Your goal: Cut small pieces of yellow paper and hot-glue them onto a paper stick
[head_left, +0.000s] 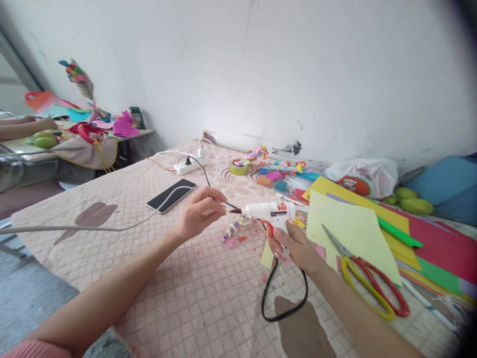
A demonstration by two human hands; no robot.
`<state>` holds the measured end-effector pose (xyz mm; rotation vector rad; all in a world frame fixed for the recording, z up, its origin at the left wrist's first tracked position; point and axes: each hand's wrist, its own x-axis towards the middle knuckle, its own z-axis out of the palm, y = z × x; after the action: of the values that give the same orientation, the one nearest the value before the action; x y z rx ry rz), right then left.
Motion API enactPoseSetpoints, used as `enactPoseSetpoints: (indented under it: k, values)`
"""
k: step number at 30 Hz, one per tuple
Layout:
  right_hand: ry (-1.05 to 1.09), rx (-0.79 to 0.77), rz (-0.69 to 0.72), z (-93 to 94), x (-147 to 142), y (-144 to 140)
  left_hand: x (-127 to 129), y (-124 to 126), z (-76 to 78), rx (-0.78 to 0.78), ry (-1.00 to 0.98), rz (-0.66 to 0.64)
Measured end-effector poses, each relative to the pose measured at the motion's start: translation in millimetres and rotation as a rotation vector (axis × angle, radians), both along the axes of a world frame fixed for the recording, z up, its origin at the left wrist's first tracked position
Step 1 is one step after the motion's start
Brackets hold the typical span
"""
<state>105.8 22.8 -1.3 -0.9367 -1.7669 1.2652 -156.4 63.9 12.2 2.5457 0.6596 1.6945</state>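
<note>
My right hand (294,246) is clamped around the white glue gun (266,212); at its nozzle, my left hand (197,214) pinches fingertips together on something too small to tell, wrist raised.

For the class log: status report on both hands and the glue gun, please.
Right hand grips glue gun. Left hand pinches a small piece at its nozzle. Black cord loops below; scissors lie right, apart.

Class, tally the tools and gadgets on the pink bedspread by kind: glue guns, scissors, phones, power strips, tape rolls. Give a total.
Glue gun, in the right hand: 1
Scissors: 1
Phone: 1
Power strip: 1
Tape roll: 1
Total: 5
</note>
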Motion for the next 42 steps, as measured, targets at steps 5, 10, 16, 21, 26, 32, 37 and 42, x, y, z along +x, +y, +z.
enactPoseSetpoints:
  k: [5, 10, 16, 21, 26, 32, 37, 42]
  values:
    - [-0.003, 0.006, 0.001, 1.5, -1, -1, 0, 0, 0.3, 0.007, 0.002, 0.002]
    - [0.002, -0.003, -0.009, -0.1, 0, 0, 1, 0, -0.2, -0.002, -0.016, -0.006]
    - [0.028, -0.007, 0.022, -1.5, 1, 1, 0, 0, 1.6, 0.013, 0.002, 0.016]
    - [0.054, -0.013, 0.027, -2.1, 1, 2, -1, 0, 0.3, 0.0, 0.005, 0.02]
    - [0.058, -0.021, 0.014, -3.0, 1, 2, 1, -1, 0.6, -0.051, -0.03, 0.024]
    - [0.17, -0.039, -0.081, -9.8, 3, 8, 15, 3, -1.7, -0.547, -0.188, 0.112]
    - [0.254, -0.061, -0.102, -14.2, 7, 17, 30, 16, -12.5, -1.221, -0.177, 0.007]
    - [0.289, -0.049, -0.138, -15.6, 13, 20, 47, 24, -18.1, -1.36, -0.072, 0.118]
